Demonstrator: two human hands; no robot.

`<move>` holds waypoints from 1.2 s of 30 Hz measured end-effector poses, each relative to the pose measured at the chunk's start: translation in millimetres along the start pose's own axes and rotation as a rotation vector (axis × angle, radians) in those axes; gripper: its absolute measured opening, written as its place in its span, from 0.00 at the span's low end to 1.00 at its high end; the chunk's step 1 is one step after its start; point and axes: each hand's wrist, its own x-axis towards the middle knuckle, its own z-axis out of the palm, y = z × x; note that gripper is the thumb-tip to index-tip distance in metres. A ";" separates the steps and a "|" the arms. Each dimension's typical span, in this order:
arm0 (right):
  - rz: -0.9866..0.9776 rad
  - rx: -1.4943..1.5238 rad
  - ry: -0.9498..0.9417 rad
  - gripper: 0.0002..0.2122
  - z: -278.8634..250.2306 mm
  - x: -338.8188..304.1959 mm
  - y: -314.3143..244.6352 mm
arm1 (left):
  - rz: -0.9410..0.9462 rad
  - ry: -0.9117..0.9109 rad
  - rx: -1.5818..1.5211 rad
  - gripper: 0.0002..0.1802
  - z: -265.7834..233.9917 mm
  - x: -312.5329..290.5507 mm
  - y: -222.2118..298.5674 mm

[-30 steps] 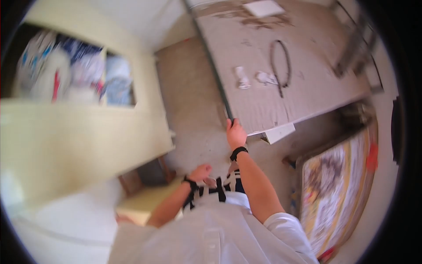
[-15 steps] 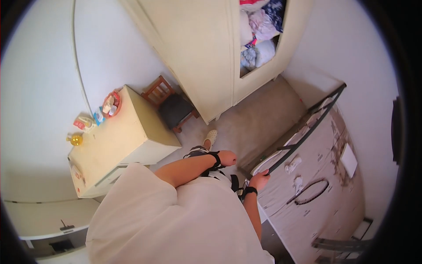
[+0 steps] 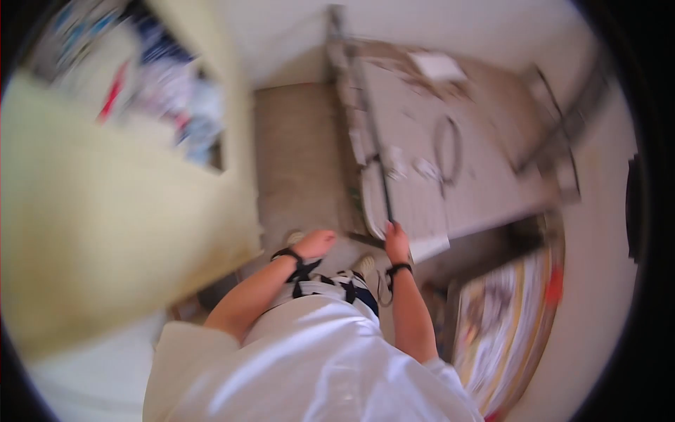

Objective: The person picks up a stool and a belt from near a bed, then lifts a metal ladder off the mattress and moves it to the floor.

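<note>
My right hand (image 3: 396, 240) is wrapped round the near end of a long dark rail (image 3: 375, 141). That rail runs along the side of a bed with a pale, stained mattress (image 3: 485, 186). To its left, my left hand (image 3: 314, 244) hangs in front of my body with the fingers curled in; no object shows in it, though the picture is blurred. Both wrists wear black straps. On the mattress lie a dark loop (image 3: 447, 151), crumpled white bits (image 3: 424, 169) and a flat white piece (image 3: 437, 67).
A pale cupboard (image 3: 105, 218) stands close on my left, with clothes (image 3: 165, 88) in its opening. Brown floor (image 3: 292, 155) runs between it and the bed. At the lower right leans or lies a striped, patterned panel (image 3: 503, 309). A dark post (image 3: 569, 112) rises at the bed's right.
My view has swung to the right, so the chair and dresser have left it and the striped panel has come in. My right hand keeps hold of the rail; the left stays curled.
</note>
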 end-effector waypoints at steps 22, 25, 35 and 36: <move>1.340 0.915 0.362 0.15 230.5 -549.9 91.0 | 0.207 -0.874 0.559 0.15 41.5 -17.1 17.0; 1.337 1.053 0.360 0.15 261.8 -568.0 54.2 | 0.308 -0.904 0.746 0.15 58.2 -17.5 14.7; 1.256 1.084 0.294 0.15 310.9 -580.4 23.2 | 0.401 -0.889 0.890 0.16 113.7 -46.3 66.9; 1.271 1.208 0.318 0.14 310.8 -579.0 31.3 | 0.388 -0.891 0.894 0.16 116.0 -45.5 70.7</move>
